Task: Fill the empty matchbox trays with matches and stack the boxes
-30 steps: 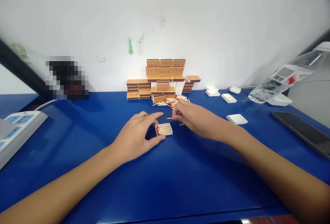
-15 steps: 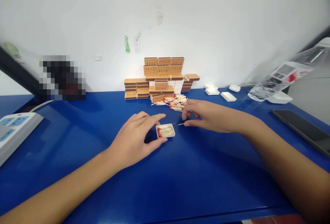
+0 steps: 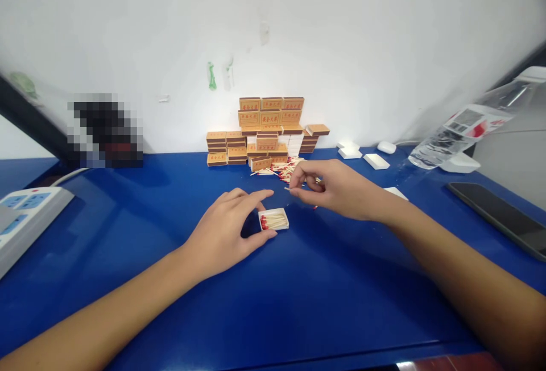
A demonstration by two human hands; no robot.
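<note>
A small white matchbox tray [image 3: 273, 219] holding red-tipped matches lies on the blue table [image 3: 273, 303]. My left hand [image 3: 228, 229] grips the tray's left end between thumb and forefinger. Just above and right of the tray, my right hand [image 3: 330, 188] is raised off the table, its fingers pinched on a match [image 3: 288, 189]. A loose heap of matches [image 3: 285, 168] lies behind it, in front of stacked tan matchboxes [image 3: 268, 130] against the wall.
Several empty white trays [image 3: 377, 160] lie at the back right, near a clear plastic bottle [image 3: 464, 126] on its side. A dark phone [image 3: 499, 217] rests at the right edge. A white power strip [image 3: 25, 217] sits at the left.
My right hand picked a match off the table beside the tray and lifted it above the tray's right end. My left hand stayed on the tray.
</note>
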